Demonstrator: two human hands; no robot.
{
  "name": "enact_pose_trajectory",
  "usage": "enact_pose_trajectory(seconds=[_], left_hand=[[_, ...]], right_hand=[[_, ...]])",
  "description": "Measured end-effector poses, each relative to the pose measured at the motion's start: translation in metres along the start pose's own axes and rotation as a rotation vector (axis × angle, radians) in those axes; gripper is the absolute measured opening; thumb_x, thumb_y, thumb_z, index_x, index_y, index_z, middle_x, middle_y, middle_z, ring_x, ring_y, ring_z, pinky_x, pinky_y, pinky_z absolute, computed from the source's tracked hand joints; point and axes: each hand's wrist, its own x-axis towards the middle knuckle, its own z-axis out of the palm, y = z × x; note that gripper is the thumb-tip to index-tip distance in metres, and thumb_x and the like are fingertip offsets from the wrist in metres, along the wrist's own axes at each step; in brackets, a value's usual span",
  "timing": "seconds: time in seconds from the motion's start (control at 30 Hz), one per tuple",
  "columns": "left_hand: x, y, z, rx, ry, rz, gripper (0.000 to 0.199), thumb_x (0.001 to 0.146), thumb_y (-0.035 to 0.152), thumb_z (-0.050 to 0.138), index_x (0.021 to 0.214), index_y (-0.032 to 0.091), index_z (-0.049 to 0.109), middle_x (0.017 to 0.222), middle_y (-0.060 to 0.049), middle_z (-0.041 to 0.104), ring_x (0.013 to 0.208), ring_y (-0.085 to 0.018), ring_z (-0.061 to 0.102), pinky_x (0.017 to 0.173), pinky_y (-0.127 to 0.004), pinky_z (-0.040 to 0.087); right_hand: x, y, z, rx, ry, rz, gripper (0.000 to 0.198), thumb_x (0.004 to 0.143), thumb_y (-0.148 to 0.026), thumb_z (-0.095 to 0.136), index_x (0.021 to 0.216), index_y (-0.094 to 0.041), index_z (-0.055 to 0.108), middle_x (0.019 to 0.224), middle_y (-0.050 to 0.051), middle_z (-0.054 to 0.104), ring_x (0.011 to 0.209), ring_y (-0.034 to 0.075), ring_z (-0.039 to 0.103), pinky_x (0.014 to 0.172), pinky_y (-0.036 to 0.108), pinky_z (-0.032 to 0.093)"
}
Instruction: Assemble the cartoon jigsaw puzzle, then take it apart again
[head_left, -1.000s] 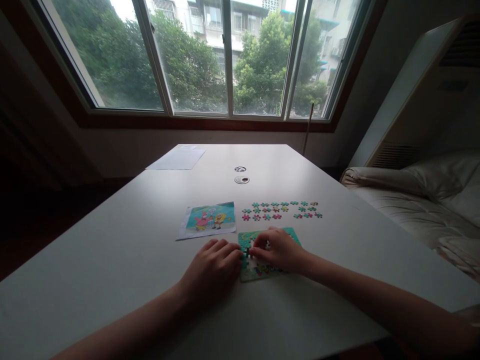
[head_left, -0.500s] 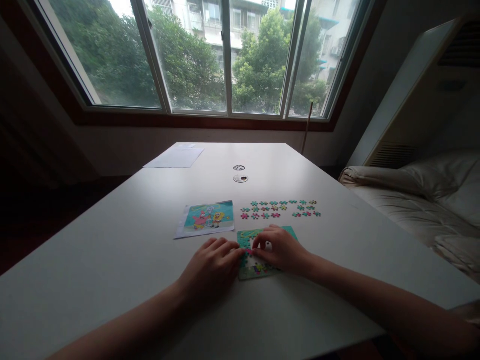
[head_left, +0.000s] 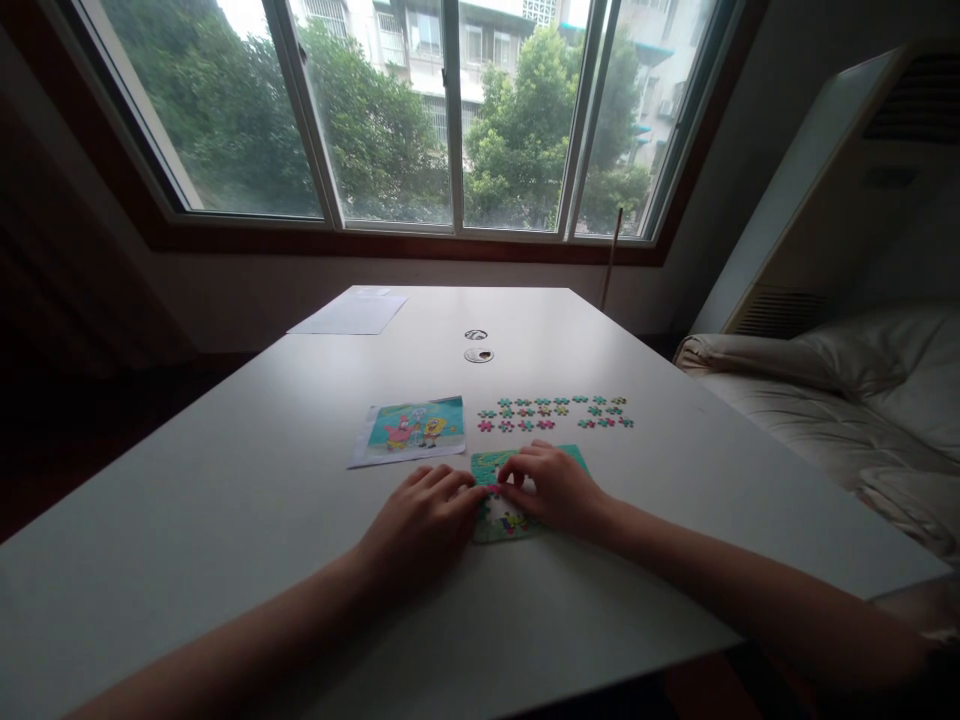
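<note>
A jigsaw puzzle board with a green border lies flat in front of me, partly filled, with a pale gap in its middle. My right hand reaches over it from the right, thumb and forefinger pinched on a small pink puzzle piece at the left side of the gap. At the board's left edge, my left hand is closed with curled fingers, its fingertips against the board and touching near the pink piece. The hands cover parts of the board.
Beyond the board, loose puzzle pieces lie in rows on the white table. A cartoon picture sheet is left of them. Two round discs and white paper lie farther back. A sofa stands right.
The view has shifted slightly, so the board and pieces appear a little higher. Both hands stay at the board, with the right fingers still on the pink piece.
</note>
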Motion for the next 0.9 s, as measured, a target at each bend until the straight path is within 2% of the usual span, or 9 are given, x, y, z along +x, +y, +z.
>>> enact_pose_trajectory(seconds=[0.3,0.57,0.67,0.77,0.9], left_hand=[[0.002,0.003,-0.001,-0.01,-0.01,-0.003,0.025,0.086,0.014,0.043,0.105,0.018,0.059,0.089,-0.008,0.06,0.082,-0.022,0.054,0.073,-0.038,0.046],[0.003,-0.008,-0.012,-0.071,-0.102,0.04,0.023,0.086,0.015,0.046,0.105,0.02,0.058,0.103,-0.007,0.061,0.092,-0.022,0.054,0.079,-0.038,0.045],[0.004,-0.009,-0.017,-0.04,-0.11,0.062,0.021,0.087,0.016,0.044,0.103,0.019,0.058,0.109,-0.008,0.058,0.095,-0.022,0.053,0.081,-0.04,0.045],[0.004,-0.008,-0.021,-0.047,-0.128,0.092,0.02,0.088,0.017,0.043,0.101,0.019,0.058,0.104,-0.007,0.06,0.092,-0.021,0.055,0.08,-0.039,0.045],[0.004,-0.009,-0.022,-0.058,-0.131,0.135,0.022,0.089,0.018,0.042,0.105,0.019,0.057,0.102,-0.008,0.061,0.09,-0.02,0.055,0.078,-0.036,0.046]], right_hand=[[-0.004,0.001,-0.007,-0.011,-0.044,-0.139,0.013,0.08,-0.019,0.054,0.082,-0.019,0.068,0.075,0.004,0.064,0.072,0.014,0.052,0.067,0.024,0.04],[-0.007,0.011,-0.018,0.063,-0.162,-0.179,0.024,0.084,-0.021,0.051,0.103,-0.023,0.066,0.08,0.004,0.063,0.074,0.013,0.054,0.069,0.024,0.041],[-0.006,0.019,-0.024,0.093,-0.155,-0.158,0.025,0.085,-0.024,0.051,0.107,-0.021,0.063,0.079,0.004,0.064,0.073,0.013,0.055,0.069,0.024,0.042],[-0.004,0.035,-0.037,0.062,-0.121,-0.12,0.022,0.085,-0.025,0.049,0.099,-0.019,0.065,0.077,0.003,0.065,0.072,0.013,0.056,0.069,0.024,0.042],[-0.002,0.073,-0.064,-0.064,-0.012,0.047,0.022,0.084,-0.027,0.048,0.091,-0.019,0.067,0.075,0.002,0.066,0.064,0.012,0.056,0.062,0.023,0.04]])
